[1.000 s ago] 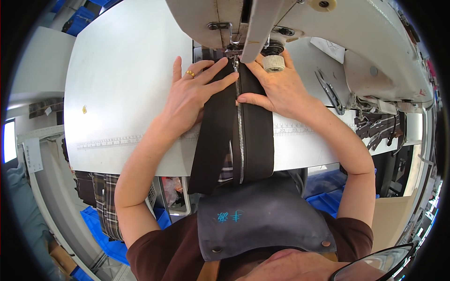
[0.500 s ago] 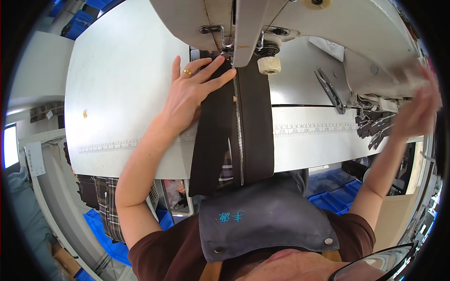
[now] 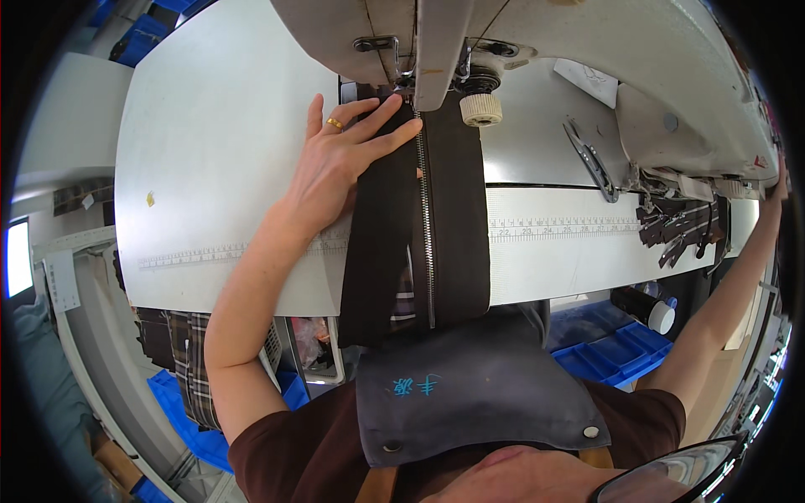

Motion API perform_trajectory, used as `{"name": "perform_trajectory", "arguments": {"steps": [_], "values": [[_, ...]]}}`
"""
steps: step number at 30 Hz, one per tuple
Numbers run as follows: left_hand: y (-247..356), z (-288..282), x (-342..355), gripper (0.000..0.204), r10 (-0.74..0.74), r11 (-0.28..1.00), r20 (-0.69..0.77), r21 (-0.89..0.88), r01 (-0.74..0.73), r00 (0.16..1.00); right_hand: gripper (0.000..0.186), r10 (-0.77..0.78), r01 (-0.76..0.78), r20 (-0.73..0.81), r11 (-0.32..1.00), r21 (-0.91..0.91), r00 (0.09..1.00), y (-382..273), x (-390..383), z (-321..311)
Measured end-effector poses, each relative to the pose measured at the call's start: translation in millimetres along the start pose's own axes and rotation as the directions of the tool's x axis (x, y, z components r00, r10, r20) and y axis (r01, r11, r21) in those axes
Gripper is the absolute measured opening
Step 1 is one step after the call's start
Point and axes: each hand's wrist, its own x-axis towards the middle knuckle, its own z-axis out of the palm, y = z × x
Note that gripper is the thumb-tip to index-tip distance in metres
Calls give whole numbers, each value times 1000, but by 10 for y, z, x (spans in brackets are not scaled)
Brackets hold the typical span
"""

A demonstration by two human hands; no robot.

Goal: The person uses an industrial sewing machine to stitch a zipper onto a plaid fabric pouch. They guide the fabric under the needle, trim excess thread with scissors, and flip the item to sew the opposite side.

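My left hand (image 3: 334, 163), a ring on one finger, lies with fingers spread on a dark fabric piece (image 3: 377, 243) just in front of the sewing machine's presser foot. Two fingertips rest close to the metal zipper (image 3: 426, 218), which runs down the fabric from under the sewing machine head (image 3: 352, 33). The fabric's lower end hangs over the table's near edge to my apron. My right hand (image 3: 781, 186) is up at the machine's far right end. Its fingers are hidden there behind the machine body.
Thread snips (image 3: 591, 163) lie on the metal plate right of the fabric. A bundle of dark fabric scraps (image 3: 681, 226) sits further right. A ruler scale (image 3: 562, 226) crosses the white table (image 3: 210, 101). Below the table are a blue tray (image 3: 612, 352) and a white-capped bottle (image 3: 658, 314).
My right hand has moved from in front of the machine's right side to behind its far right end. My left hand and the fabric stay nearly in place.
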Motion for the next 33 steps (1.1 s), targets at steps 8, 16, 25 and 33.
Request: {"name": "perform_trajectory", "arguments": {"steps": [8, 16, 25, 33], "values": [[-20, 7, 1, 72, 10, 1000, 8, 25, -10, 1000, 34, -90, 70, -130, 986, -149, 987, 186, -677, -176], [-19, 31, -1, 73, -4, 998, 20, 66, 2, 1000, 23, -172, 519, 949, 854, 11, 263, -719, -3677, 1831], [-17, 21, 9, 71, 26, 995, -7, 95, -26, 1000, 7, -517, 804, 842, 428, 412, -157, 109, -3897, 3098], [-8, 35, 3, 50, 14, 994, -22, 109, -12, 1000, 14, -489, 769, 872, 559, 310, 5, -163, -3925, 2767]]}}
